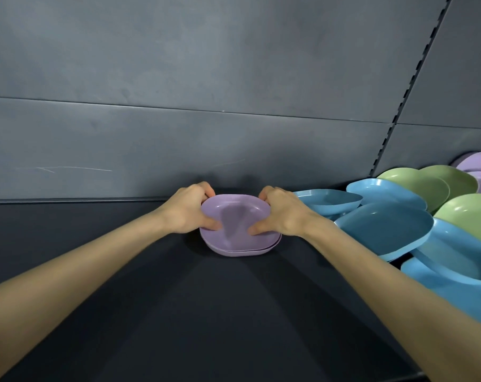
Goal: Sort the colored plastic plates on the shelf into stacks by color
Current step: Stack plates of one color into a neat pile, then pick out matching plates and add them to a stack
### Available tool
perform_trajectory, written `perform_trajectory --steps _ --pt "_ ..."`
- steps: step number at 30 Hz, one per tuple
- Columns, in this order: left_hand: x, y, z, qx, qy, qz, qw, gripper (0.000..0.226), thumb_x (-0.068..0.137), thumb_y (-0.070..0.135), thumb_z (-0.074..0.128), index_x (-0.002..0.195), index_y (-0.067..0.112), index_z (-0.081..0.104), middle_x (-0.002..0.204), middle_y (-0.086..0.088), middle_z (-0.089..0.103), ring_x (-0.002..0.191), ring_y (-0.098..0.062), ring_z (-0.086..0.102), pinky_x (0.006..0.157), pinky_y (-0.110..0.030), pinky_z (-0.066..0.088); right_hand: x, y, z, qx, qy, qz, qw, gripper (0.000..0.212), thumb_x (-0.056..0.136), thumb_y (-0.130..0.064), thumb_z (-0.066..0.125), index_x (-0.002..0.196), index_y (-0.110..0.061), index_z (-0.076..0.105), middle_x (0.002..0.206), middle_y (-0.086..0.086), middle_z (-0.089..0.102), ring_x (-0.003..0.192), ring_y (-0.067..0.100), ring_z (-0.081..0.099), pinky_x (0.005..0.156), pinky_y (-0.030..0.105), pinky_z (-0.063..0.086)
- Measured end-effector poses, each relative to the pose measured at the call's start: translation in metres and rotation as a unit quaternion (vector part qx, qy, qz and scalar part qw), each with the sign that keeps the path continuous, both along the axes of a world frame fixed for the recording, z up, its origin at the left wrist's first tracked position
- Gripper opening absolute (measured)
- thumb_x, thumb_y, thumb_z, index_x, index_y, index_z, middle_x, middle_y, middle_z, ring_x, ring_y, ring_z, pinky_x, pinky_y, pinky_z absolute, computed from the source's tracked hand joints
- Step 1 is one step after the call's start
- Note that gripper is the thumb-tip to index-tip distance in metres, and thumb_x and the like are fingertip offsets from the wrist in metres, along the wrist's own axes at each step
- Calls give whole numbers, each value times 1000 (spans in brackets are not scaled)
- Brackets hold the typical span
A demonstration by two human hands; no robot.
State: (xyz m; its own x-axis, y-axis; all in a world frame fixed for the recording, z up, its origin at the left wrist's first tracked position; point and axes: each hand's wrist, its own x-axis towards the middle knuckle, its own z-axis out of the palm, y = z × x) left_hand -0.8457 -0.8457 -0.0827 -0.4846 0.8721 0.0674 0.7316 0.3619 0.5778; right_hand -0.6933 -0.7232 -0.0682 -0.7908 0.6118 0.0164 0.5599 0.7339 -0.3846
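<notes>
A small stack of purple plates (235,216) sits on the dark shelf (178,312), near its back. My left hand (191,209) grips the stack's left rim, thumb inside the top plate. On the right rim, my right hand (282,215) grips the same way. To the right lies a loose heap of blue plates (382,227), with green plates (426,186) behind and beside them. More purple plates (479,168) lie at the far right edge.
The grey back panel (206,106) rises right behind the stack. A slotted upright (407,92) runs up the panel on the right. The shelf's front edge (371,377) shows at the bottom right.
</notes>
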Motion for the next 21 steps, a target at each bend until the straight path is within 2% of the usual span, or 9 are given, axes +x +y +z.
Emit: perform_trajectory --steps 2,5,7,9,11,14,21 --pt "-1 -1 -1 -14 6 -6 1000 52 65 22 84 109 14 57 101 1 64 93 -17 60 84 -35 52 2 0 0 -12 -11 5 1000 58 66 -32 83 107 -9 50 104 5 54 91 21 51 60 28 40" --pt "-1 -3 0 -27 17 -11 999 50 66 25 83 109 14 58 101 1 63 94 -19 60 85 -37 52 3 1 0 -24 -23 7 999 57 67 -33 82 108 -9 50 105 5 54 93 22 54 68 30 44" --pt "0 -3 2 -45 58 -21 997 47 68 29 80 107 13 59 101 0 60 95 -21 58 81 -35 51 3 1 1 0 -34 13 999 57 69 -35 80 110 -9 50 109 6 54 97 23 54 73 32 47" --pt "2 -3 7 -68 120 -31 990 52 74 36 74 116 12 56 110 -2 54 102 -24 52 80 -31 44 3 3 4 28 -32 21 999 64 72 -37 77 120 -7 48 118 8 52 106 25 51 84 35 47" --pt "5 -1 16 -71 166 -35 983 65 81 40 68 134 12 45 128 -6 46 120 -25 44 94 -31 39 6 6 15 43 -13 33 998 70 77 -37 74 133 -8 42 129 10 48 117 26 48 94 34 43" --pt "14 2 39 -49 201 -51 977 67 85 42 63 141 14 38 138 -8 42 131 -25 35 106 -35 33 17 13 39 80 11 45 996 67 82 -36 69 137 -9 40 137 10 47 123 25 46 97 30 38" --pt "60 24 86 42 275 -73 958 57 88 43 58 138 20 42 136 -3 43 130 -23 34 107 -35 32 68 37 89 165 46 16 985 56 88 -34 63 135 -11 44 138 9 46 124 26 44 96 31 37"
